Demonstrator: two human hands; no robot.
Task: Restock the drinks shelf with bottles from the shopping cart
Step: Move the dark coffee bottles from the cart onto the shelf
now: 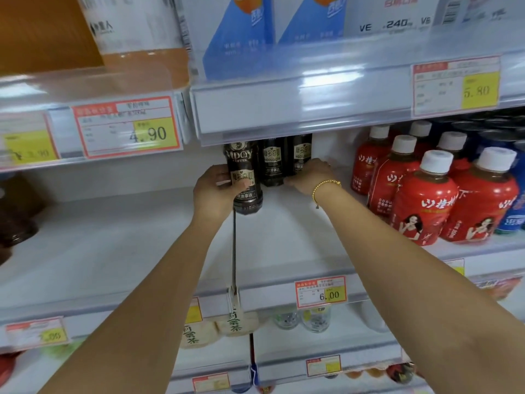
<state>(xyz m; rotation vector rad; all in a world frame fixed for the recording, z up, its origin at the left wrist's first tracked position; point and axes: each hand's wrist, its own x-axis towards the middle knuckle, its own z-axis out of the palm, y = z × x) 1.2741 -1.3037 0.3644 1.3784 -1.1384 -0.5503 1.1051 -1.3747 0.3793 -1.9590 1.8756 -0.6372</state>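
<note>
Three dark coffee bottles stand at the back of the white shelf [284,237]. My left hand [216,189] grips the nearest, front-left coffee bottle [244,166], fingers wrapped round its label. The middle coffee bottle [272,162] stands just behind and to the right of it. My right hand [309,176], with a gold bracelet on the wrist, holds the lower part of the right coffee bottle [301,153]; its fingertips are hidden behind the hand. The shopping cart is out of view.
Red drink bottles with white caps [423,200] crowd the right side of the same shelf, blue cans behind them. A thin black divider rail [234,245] runs to the shelf front. The upper shelf edge with price tags [284,109] hangs low overhead. Brown bottles [17,211] sit far left.
</note>
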